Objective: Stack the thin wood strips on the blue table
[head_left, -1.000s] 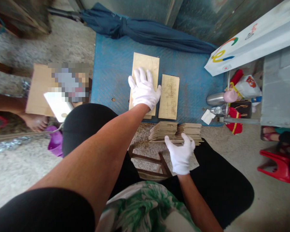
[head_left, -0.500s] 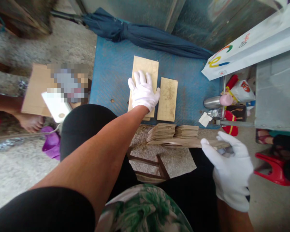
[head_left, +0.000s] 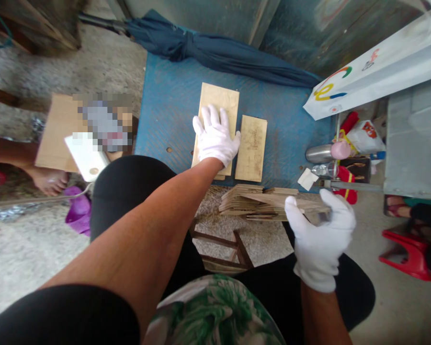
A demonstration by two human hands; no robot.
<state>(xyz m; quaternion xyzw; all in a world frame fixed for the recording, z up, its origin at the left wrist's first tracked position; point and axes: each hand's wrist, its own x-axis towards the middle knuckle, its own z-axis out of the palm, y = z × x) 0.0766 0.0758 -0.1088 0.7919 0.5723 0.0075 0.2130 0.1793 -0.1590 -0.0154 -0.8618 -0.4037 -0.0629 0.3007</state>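
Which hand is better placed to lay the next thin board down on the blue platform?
Probably the right. The right hand grips a thin board above the pile. The left hand lies flat on the larger board on the blue platform, holding nothing.

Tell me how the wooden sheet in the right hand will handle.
Likely stiff: the wooden sheet juts from the right hand without sagging. Probably light, held by one end. Thin, so it may snap if bent.
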